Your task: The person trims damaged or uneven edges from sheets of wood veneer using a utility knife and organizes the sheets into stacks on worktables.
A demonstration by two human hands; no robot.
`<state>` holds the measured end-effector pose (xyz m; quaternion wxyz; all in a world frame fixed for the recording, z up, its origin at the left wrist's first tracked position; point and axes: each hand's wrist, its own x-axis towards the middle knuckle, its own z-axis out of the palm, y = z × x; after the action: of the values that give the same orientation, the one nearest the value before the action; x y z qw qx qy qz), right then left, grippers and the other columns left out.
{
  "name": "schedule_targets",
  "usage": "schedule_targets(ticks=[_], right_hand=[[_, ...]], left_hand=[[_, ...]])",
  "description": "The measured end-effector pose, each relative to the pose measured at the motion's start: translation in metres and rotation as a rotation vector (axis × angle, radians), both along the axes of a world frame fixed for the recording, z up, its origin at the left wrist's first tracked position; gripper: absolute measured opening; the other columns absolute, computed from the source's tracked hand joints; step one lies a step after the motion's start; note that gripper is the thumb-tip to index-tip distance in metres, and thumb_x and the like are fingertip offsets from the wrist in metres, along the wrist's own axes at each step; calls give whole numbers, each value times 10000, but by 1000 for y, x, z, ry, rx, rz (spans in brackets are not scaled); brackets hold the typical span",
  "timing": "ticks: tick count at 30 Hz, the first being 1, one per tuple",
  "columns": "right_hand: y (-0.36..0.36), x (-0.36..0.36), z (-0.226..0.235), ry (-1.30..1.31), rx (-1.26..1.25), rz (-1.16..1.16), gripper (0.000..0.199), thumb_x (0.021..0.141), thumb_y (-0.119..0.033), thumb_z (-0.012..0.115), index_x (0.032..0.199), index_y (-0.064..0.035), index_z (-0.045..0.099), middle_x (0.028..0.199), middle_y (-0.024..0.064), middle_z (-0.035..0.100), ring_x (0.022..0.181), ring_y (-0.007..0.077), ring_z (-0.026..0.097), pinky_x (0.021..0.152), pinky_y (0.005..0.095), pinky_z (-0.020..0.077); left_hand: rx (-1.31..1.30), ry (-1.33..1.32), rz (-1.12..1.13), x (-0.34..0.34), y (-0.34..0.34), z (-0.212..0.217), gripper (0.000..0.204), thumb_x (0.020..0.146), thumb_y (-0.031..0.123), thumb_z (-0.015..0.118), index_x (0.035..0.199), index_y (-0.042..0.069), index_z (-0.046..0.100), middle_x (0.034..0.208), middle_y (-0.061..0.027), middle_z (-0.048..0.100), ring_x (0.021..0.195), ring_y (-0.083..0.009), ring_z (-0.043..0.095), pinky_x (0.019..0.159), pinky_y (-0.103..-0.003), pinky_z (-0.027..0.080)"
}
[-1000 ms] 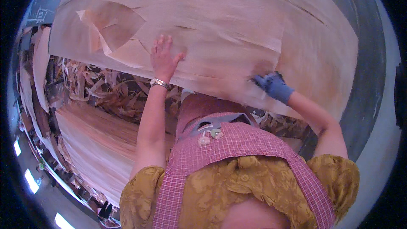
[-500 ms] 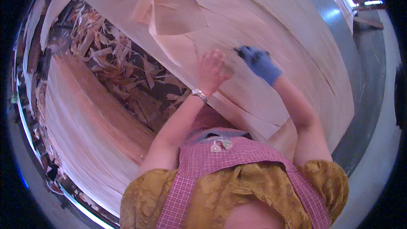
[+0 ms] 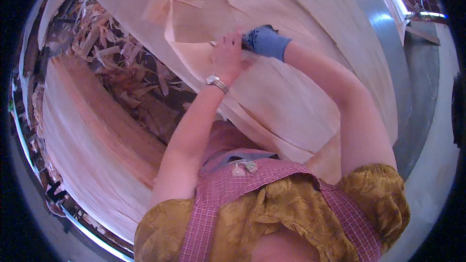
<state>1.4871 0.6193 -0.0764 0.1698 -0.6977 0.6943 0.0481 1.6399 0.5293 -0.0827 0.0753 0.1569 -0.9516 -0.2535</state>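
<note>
At twelve o'clock we had our bare left hand (image 3: 227, 57) pressed flat, its grip open, on the thin veneer sheet (image 3: 286, 92), our gloved right hand (image 3: 264, 41) closed on its torn edge; the loose flap (image 3: 194, 9) was not yet removed.

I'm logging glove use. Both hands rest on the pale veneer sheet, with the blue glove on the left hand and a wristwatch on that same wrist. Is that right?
Not quite. The head view shows the blue glove on the right hand; the left hand is bare. The wristwatch is on the left wrist, and both hands rest on the pale veneer sheet.
</note>
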Motion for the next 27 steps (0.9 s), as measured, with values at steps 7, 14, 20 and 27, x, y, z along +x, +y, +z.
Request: schedule_targets(ticks=[7,14,20,27], right_hand=[[161,-42,10,70,-28,-405,198,976,-303,441,1074,-144,508,770,148,653,695,336,666,543,474,494],[369,16,-2,85,19,-875,233,986,-312,418,1102,-127,499,825,164,675,707,346,670,549,502,495],[406,55,17,128,112,-1058,226,987,-279,391,1107,-113,488,869,180,688,763,354,686,600,496,527],[426,126,6,140,207,-1209,185,944,-176,405,1066,-41,445,777,216,677,664,355,683,551,489,527]], left_hand=[[-310,-281,-169,-8,8,3,786,692,433,763,1402,330,441,1352,-154,450,1211,-327,432,963,-485,404],[-330,-350,-221,-17,7,-5,710,767,416,690,1416,307,425,1409,-159,434,1272,-351,395,1066,-529,298],[135,414,-336,-22,135,-58,499,907,169,507,1392,81,427,1455,-179,372,1359,-312,318,1121,-501,223],[-66,127,-512,-15,336,-27,669,854,401,563,1466,255,337,1545,-122,237,1439,-343,158,1112,-614,142]])
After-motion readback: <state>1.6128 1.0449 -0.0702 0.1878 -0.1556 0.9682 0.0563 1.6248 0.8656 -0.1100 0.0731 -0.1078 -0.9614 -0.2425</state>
